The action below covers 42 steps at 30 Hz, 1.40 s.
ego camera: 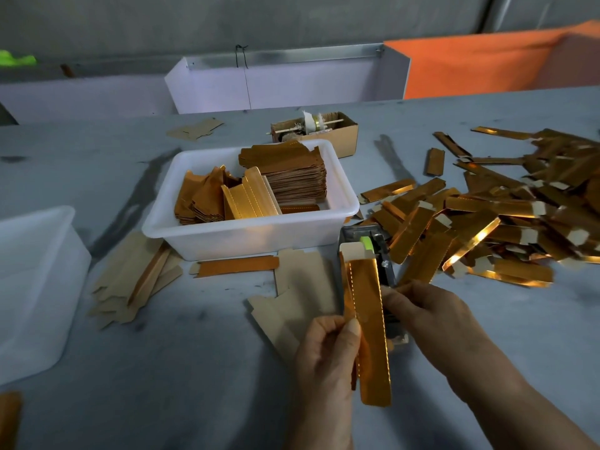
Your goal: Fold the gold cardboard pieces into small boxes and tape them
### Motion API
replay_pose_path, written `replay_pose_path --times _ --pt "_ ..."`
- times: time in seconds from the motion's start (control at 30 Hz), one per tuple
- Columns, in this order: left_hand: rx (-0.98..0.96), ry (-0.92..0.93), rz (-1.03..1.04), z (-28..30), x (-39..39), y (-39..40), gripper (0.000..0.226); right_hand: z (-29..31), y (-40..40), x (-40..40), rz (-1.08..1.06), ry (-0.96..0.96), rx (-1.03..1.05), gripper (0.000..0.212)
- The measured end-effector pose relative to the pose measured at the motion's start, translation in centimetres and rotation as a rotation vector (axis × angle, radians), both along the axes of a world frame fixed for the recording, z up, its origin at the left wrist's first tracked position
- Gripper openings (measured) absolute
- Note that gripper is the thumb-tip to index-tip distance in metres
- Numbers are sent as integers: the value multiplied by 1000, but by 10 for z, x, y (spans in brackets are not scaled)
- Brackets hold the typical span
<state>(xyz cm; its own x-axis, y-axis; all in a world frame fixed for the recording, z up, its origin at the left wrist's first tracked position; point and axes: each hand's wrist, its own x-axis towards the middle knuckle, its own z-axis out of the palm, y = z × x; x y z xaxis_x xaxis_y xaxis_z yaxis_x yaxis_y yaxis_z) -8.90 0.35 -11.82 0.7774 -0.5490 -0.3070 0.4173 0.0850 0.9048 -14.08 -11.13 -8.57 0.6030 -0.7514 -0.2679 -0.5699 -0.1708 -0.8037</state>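
A long gold cardboard piece point(368, 323) stands nearly upright in front of me, folded along dashed creases, its pale tab at the top. My left hand point(324, 355) grips its left edge, thumb pressed on the gold face. My right hand point(428, 316) pinches its right edge at mid-height. Behind the piece sits a grey tape dispenser point(373, 241) with a green roll, partly hidden. A white tub point(246, 235) holds stacks of flat gold blanks point(292, 177). A heap of folded gold boxes point(493, 216) covers the table to the right.
Brown-side-up blanks point(136, 280) lie loose left of the tub, more point(292, 300) under my left hand. An empty white tub point(32, 280) stands at far left. A small cardboard box point(328, 131) with a spool sits behind. White and orange panels line the far edge.
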Motion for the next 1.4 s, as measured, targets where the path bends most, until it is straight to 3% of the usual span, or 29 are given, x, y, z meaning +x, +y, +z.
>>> replay_pose_path --times 0.1,0.23,0.4,0.5,0.6,0.77,0.9,1.1,1.33,1.4 --pt "-24 -1 24 -3 2 -1 21 2 -3 0 42 43 -12 16" --pt "-20 4 7 -7 4 -2 21 2 -9 -5 -52 -92 317 13" --pt "17 -145 -49 -2 5 -6 34 1 -6 -5 -153 -207 443 18" --pt "93 -240 -86 -1 4 -6 21 4 3 -3 -188 -303 381 22" --pt "107 -206 -81 -1 4 -3 13 10 8 -3 -206 -370 241 18" --pt "50 -124 -52 1 2 -3 32 -3 20 -17 -124 -198 15 22" --pt "27 -121 -52 -1 5 -2 32 -12 24 -21 -122 -131 -82 24" --pt "77 -291 -227 9 10 -2 17 -26 26 -18 -132 -150 -151 19" --pt "191 -437 -244 12 14 -1 7 -31 25 -18 -81 -119 -376 21" --pt "220 -457 -246 12 15 -2 7 -31 19 -22 -109 -122 -339 20"
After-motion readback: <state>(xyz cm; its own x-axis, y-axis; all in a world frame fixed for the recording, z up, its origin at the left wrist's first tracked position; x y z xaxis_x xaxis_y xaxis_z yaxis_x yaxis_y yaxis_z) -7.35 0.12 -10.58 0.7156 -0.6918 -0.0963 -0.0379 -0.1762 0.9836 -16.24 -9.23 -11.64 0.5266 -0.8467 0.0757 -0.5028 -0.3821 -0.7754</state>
